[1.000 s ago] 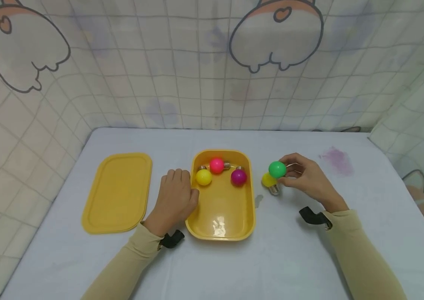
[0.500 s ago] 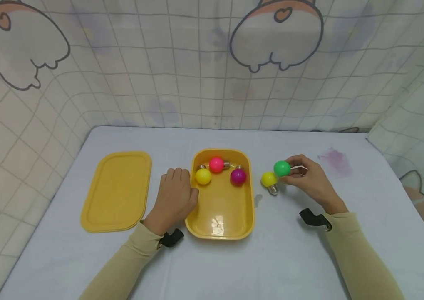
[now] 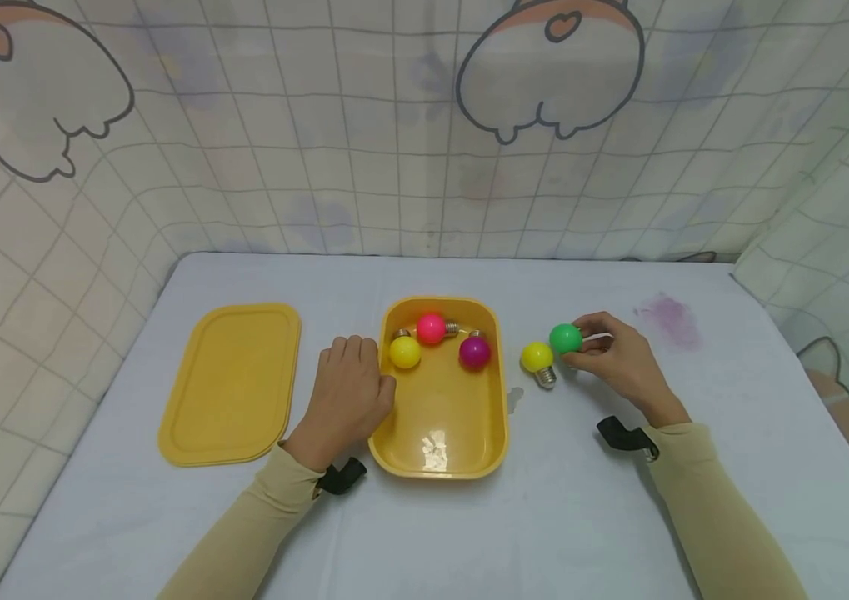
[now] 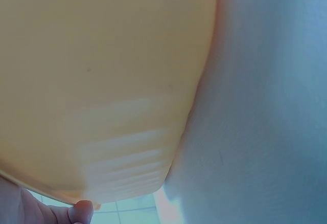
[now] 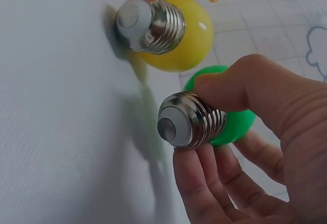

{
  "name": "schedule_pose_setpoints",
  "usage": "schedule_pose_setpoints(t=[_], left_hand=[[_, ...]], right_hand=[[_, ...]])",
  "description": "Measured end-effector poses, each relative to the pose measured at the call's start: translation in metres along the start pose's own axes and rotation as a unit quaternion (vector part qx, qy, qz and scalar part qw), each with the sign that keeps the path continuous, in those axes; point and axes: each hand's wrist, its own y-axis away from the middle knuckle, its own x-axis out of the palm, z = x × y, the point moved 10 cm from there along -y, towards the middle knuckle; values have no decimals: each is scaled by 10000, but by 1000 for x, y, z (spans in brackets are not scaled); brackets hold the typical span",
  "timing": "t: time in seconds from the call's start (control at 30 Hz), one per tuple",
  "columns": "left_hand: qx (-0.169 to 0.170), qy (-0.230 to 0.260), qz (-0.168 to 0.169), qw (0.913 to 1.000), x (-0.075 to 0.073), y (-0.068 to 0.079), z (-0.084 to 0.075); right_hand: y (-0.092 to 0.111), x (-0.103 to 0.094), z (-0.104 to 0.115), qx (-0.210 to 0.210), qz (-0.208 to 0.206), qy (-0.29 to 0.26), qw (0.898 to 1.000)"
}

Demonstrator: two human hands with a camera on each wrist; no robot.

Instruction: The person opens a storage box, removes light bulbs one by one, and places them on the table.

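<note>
My right hand (image 3: 617,358) pinches a green light bulb (image 3: 565,338) between thumb and fingers, right of the tray. In the right wrist view its metal screw base (image 5: 190,121) points toward the camera, close over the white cloth. A yellow light bulb (image 3: 537,357) lies on the cloth just left of it, base toward the near side. My left hand (image 3: 349,387) grips the left rim of a yellow tray (image 3: 435,433); in the left wrist view a fingertip (image 4: 80,211) shows at that rim. Inside the tray lie a pink bulb (image 3: 431,328), another yellow bulb (image 3: 405,352) and a purple bulb (image 3: 474,353).
A flat yellow lid (image 3: 232,383) lies on the table left of my left hand. White cloth (image 3: 424,533) covers the table, with a pink stain (image 3: 669,321) at the back right. Tile-patterned fabric (image 3: 379,167) rises behind and at both sides.
My right hand has shifted slightly right with the green bulb, so the yellow bulb beside it is no longer partly covered. My left hand stays at the tray's rim.
</note>
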Motion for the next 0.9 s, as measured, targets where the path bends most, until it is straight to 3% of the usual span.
schedule_pose_setpoints(t=[0.9], left_hand=[[-26, 48, 9, 10000, 1, 0, 1]], right_hand=[[-2, 4, -4, 86, 72, 230, 9997]])
